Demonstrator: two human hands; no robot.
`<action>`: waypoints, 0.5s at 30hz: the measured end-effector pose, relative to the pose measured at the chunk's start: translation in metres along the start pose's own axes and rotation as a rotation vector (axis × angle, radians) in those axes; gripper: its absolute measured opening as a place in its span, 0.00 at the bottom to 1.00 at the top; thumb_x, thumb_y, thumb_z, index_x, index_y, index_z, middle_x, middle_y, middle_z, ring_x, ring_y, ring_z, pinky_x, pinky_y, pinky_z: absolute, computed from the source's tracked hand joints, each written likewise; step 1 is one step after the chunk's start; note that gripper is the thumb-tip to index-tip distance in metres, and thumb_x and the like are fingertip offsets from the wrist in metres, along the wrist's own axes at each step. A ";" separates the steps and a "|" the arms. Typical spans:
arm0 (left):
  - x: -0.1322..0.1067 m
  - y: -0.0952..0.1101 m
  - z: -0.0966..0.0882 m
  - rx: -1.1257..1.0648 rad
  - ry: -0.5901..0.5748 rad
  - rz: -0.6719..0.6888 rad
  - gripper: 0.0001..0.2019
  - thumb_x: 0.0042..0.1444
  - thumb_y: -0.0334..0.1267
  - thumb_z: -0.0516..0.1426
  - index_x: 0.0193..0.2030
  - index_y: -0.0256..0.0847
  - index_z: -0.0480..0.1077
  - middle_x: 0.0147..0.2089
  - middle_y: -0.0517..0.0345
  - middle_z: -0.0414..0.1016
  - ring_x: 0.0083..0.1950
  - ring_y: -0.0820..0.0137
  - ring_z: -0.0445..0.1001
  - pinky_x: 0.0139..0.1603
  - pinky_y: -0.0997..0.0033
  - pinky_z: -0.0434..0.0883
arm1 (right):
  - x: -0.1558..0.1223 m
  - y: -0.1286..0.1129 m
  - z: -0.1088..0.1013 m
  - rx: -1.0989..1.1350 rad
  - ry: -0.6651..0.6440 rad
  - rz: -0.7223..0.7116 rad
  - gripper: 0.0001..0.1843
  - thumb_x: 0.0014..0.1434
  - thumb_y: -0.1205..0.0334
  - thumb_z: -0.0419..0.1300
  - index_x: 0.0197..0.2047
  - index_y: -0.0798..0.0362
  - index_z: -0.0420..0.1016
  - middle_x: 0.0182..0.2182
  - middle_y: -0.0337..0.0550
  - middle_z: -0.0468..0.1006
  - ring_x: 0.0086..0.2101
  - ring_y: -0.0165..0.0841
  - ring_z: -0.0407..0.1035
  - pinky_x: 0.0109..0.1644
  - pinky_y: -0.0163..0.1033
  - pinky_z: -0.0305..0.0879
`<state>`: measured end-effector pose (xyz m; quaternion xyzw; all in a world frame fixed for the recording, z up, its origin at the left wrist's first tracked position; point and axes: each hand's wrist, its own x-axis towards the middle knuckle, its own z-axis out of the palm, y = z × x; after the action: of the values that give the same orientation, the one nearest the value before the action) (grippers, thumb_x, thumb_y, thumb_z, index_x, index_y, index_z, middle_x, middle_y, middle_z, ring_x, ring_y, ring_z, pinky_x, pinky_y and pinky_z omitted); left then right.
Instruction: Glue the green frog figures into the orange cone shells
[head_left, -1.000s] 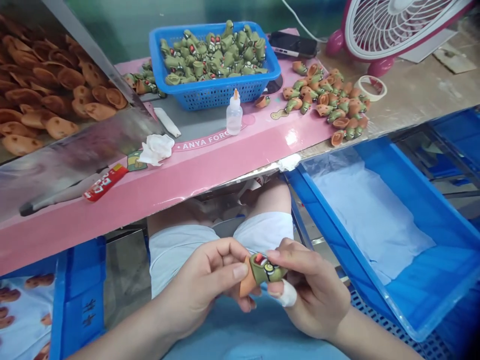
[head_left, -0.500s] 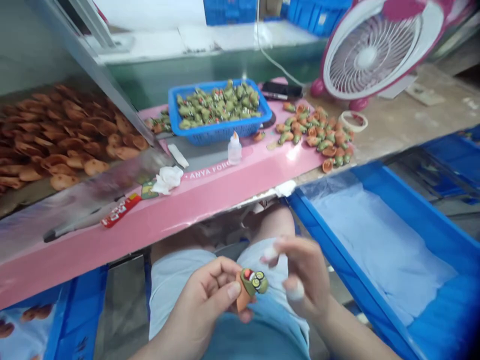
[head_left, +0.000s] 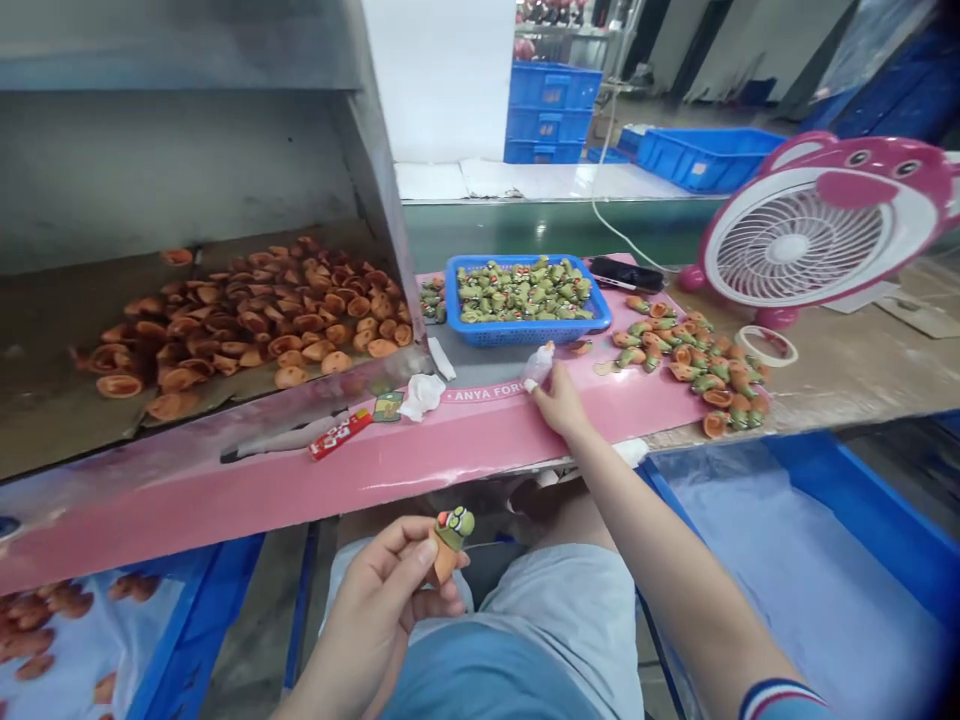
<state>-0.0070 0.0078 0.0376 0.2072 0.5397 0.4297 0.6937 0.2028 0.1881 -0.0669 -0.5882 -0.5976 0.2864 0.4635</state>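
Observation:
My left hand point(head_left: 394, 580) pinches a small figurine point(head_left: 454, 530) above my lap. Its green head has yellow-rimmed eyes and a red spot, and it sits on an orange shell-like piece. Out over the pink mat point(head_left: 420, 460), my right hand point(head_left: 561, 402) has its fingers closed round a small clear squeeze bottle point(head_left: 538, 362), tilted, with an orange tip. White wrapping covers a fingertip of that hand. Behind the bottle stands a blue basket point(head_left: 525, 335) full of green heads. Right of it lies a pile of joined orange-and-green pieces point(head_left: 694, 360).
Orange shells point(head_left: 285, 320) are heaped in a metal booth at left. A pink fan point(head_left: 795, 240), a tape roll point(head_left: 766, 346) and a dark phone point(head_left: 626, 274) are at right. Crumpled tissue point(head_left: 422, 397) and a red packet point(head_left: 340, 435) lie on the mat. A blue bin point(head_left: 877, 520) flanks my right leg.
My right hand has gone from beside the figurine out to the bottle and closed on it. My left hand still holds the figurine. The camera view has tilted up and shifted left.

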 end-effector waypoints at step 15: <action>0.013 -0.021 -0.014 -0.099 0.096 -0.053 0.07 0.48 0.37 0.57 0.32 0.36 0.69 0.27 0.57 0.72 0.21 0.78 0.65 0.23 0.76 0.68 | -0.190 -0.065 -0.048 0.083 0.066 0.077 0.17 0.48 0.56 0.58 0.41 0.53 0.64 0.33 0.45 0.68 0.28 0.34 0.66 0.26 0.37 0.62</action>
<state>-0.0110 0.0042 0.0098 0.1374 0.5554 0.4470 0.6876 0.1944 -0.0150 -0.0311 -0.6002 -0.5464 0.3091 0.4957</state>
